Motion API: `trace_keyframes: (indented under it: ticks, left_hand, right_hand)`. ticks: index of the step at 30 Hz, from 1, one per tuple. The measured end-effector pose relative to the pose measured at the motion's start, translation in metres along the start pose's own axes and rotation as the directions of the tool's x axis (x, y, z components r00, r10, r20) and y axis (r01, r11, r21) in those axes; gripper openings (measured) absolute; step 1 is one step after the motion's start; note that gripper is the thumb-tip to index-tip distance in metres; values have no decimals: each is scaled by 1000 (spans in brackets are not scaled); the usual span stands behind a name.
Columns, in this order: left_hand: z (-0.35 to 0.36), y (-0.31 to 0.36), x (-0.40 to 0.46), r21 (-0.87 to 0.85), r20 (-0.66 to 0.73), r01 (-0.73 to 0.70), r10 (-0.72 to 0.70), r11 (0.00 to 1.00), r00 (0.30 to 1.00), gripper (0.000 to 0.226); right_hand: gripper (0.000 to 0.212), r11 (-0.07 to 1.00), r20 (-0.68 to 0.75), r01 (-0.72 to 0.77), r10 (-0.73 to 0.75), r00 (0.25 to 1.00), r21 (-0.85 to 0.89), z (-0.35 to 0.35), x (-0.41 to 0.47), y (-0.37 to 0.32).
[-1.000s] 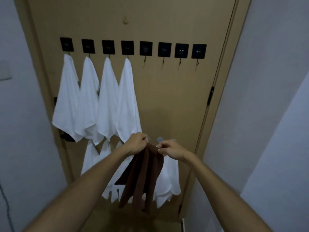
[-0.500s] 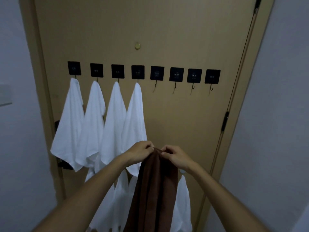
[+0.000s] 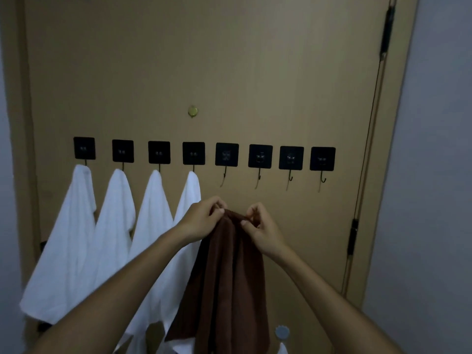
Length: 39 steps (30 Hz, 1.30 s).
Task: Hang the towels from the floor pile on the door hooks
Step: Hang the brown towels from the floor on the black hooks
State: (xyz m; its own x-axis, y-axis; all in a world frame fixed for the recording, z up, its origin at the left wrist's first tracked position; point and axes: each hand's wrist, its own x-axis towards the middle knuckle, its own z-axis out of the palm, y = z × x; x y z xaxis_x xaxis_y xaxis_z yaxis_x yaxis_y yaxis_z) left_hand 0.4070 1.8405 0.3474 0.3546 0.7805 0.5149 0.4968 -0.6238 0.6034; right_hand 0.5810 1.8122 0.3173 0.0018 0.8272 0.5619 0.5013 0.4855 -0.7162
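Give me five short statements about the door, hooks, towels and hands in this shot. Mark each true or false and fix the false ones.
1. Both hands grip the brown towel at its top edge. True: the left hand and right hand pinch it.
2. The brown towel already hangs on a hook. False: it is held below the fifth hook, not on it.
3. Four white towels hang in the upper row. True.
4. All eight upper hooks are taken. False: the four on the right are bare.
5. The door is blue. False: it is tan.
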Motion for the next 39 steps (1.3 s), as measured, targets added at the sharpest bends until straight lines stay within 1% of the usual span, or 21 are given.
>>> trace_keyframes:
  ticks: [3, 6, 9, 13, 17, 20, 23, 25, 27, 28, 29, 30, 31, 33, 34, 35, 36, 37, 38, 39]
  left_hand:
    - [-8, -5, 26, 15, -65, -41, 42, 999, 997, 10]
    - [-14, -11, 54, 52, -117, -48, 54, 997, 992, 17]
    - [-20, -17, 81, 100, -199, -80, 98, 992, 975, 21]
    - [-26, -23, 112, 133, -241, -116, 145, 984, 960, 18]
    - [-23, -32, 136, 210, -215, -78, 124, 974, 969, 30]
    - [-9, -44, 142, 210, -245, -57, 109, 976, 963, 31]
    - [2, -53, 136, 211, -301, -73, 136, 975, 944, 22]
    - [9, -60, 129, 199, -321, -63, 125, 978, 939, 15]
    - [14, -64, 123, 176, -351, -83, 141, 981, 926, 15]
    - [17, -64, 120, 173, -344, -86, 142, 981, 928, 13]
    - [20, -63, 117, 218, -355, -89, 164, 972, 921, 9]
    - [23, -62, 114, 301, -390, -109, 226, 948, 893, 4]
    - [25, -61, 113, 375, -419, -119, 283, 919, 863, 5]
    - [25, -58, 111, 443, -434, -110, 320, 890, 842, 16]
    - [26, -57, 110, 423, -427, -143, 336, 895, 840, 18]
    - [31, -60, 111, 355, -424, -195, 343, 914, 838, 19]
    - [36, -63, 113, 238, -424, -235, 319, 942, 848, 19]
    - [39, -67, 115, 114, -429, -240, 266, 964, 863, 24]
    - [42, -69, 116, -8, -392, -230, 209, 973, 896, 32]
    - [45, -72, 116, -95, -370, -215, 166, 972, 914, 38]
  right_hand:
    - [16, 998, -47, -6, 3, 999, -64, 0, 34, -6]
    - [15, 992, -96, -30, 19, 995, -119, 3, 68, -10]
    - [10, 977, -159, 8, -43, 986, -215, 3, 96, -17]
    - [10, 917, -196, 33, -121, 973, -399, 5, 127, -23]
    - [17, 845, -236, -8, -140, 962, -535, 15, 146, -32]
    - [19, 774, -214, -25, -144, 966, -633, 25, 151, -24]
    - [18, 761, -199, 0, -170, 965, -648, 35, 148, -6]
    - [16, 779, -200, 24, -191, 961, -626, 42, 144, 4]
    - [18, 802, -220, 33, -204, 954, -597, 50, 139, 12]
    - [20, 813, -232, 35, -206, 951, -581, 53, 136, 16]
    - [21, 818, -243, 33, -208, 948, -574, 55, 135, 19]
    - [22, 816, -254, 25, -208, 945, -577, 56, 134, 21]
    - [23, 812, -268, 16, -211, 940, -584, 56, 133, 22]
    - [25, 814, -293, 14, -225, 929, -581, 56, 133, 23]
    - [27, 827, -294, 18, -220, 930, -562, 56, 132, 22]
    - [29, 851, -292, 20, -201, 935, -524, 57, 132, 23]
    - [31, 881, -282, 16, -168, 944, -472, 58, 131, 23]
    - [32, 908, -271, 13, -139, 953, -420, 59, 129, 24]
    - [34, 924, -258, 17, -124, 958, -383, 61, 126, 24]
    - [35, 931, -248, 28, -125, 961, -363, 63, 124, 25]
